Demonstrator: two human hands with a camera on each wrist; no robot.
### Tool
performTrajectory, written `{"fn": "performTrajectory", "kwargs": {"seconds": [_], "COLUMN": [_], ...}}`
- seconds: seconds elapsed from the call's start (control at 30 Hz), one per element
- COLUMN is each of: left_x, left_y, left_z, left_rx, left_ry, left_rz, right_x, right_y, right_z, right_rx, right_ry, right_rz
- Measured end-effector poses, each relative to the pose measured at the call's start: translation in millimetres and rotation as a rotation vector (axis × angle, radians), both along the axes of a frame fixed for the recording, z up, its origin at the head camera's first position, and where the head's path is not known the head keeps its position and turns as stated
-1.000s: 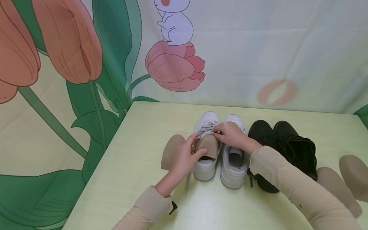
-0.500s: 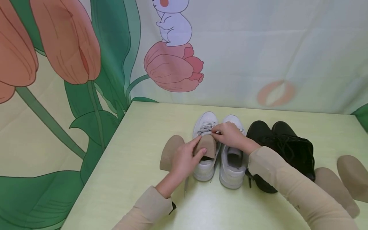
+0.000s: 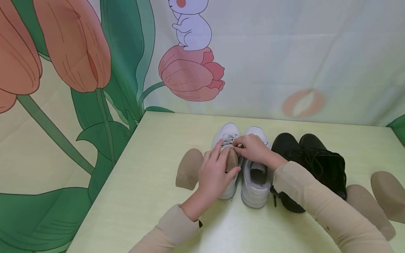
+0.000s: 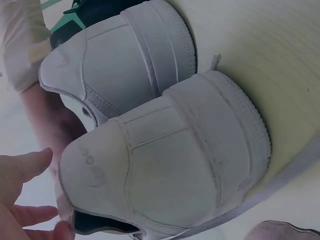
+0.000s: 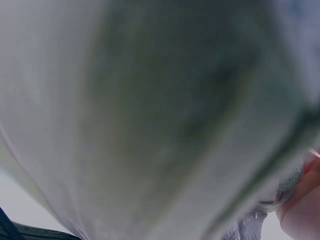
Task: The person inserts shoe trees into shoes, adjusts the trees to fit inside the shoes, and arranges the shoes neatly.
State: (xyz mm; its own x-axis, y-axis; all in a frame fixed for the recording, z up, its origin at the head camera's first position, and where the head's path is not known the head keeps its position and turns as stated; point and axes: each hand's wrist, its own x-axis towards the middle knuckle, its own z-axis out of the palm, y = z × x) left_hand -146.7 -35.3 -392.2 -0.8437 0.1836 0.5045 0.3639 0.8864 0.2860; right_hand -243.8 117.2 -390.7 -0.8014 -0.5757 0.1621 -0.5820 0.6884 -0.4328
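In the head view, a pair of white lace-up sneakers stands with toes facing away. My left hand [image 3: 215,170] is over the opening of the left sneaker [image 3: 228,130], fingers spread and fairly straight, fingertips at a beige toe-shaped shoe insert [image 3: 232,160] partly inside it. My right hand [image 3: 253,147] pinches the edge of that sneaker's tongue beside the laces, its wrist passing over the right sneaker [image 3: 257,193]. The left wrist view shows the left sneaker's heel [image 4: 165,165], with my left hand [image 4: 20,200] by its collar. Blurred white shoe surface fills most of the right wrist view.
Another beige insert [image 3: 189,168] lies left of the sneakers. A pair of black lace-up shoes [image 3: 311,165] stands to their right, partly behind my right sleeve. Two more beige inserts [image 3: 387,193] lie at the table's right side. A printed cloth [image 3: 253,63] hangs behind the table.
My left hand has moved right and forward over the sneaker, its fingers opening from their grip on the insert, which shows less now. My right hand stays in place.
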Motion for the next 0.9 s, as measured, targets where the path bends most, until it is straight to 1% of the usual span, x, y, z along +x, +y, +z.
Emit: {"fn": "performTrajectory", "kwargs": {"seconds": [0.07, 0.13, 0.3, 0.43, 0.9], "left_x": [-0.1, -1.3, -4.0, -5.4, -8.3], "left_y": [0, 1, 1, 1, 4], "left_z": [-0.4, -1.6, -5.5, -6.6, -11.5], "left_rx": [-0.004, 0.006, 0.040, 0.047, 0.044], "left_ry": [-0.019, -0.019, 0.018, 0.035, 0.002], "left_rz": [0.003, 0.001, -0.011, -0.015, 0.000], "right_x": [-0.2, -0.4, 0.4, 1.1, -0.3], "right_y": [0, 0, 0, 0, 0], "right_z": [-0.1, -0.3, -1.4, -1.6, -3.2], "right_rx": [0.001, 0.001, -0.004, -0.006, -0.012], "right_ry": [-0.001, 0.001, -0.002, 0.000, 0.005], "right_rz": [-0.001, -0.001, -0.008, -0.010, -0.013]}}
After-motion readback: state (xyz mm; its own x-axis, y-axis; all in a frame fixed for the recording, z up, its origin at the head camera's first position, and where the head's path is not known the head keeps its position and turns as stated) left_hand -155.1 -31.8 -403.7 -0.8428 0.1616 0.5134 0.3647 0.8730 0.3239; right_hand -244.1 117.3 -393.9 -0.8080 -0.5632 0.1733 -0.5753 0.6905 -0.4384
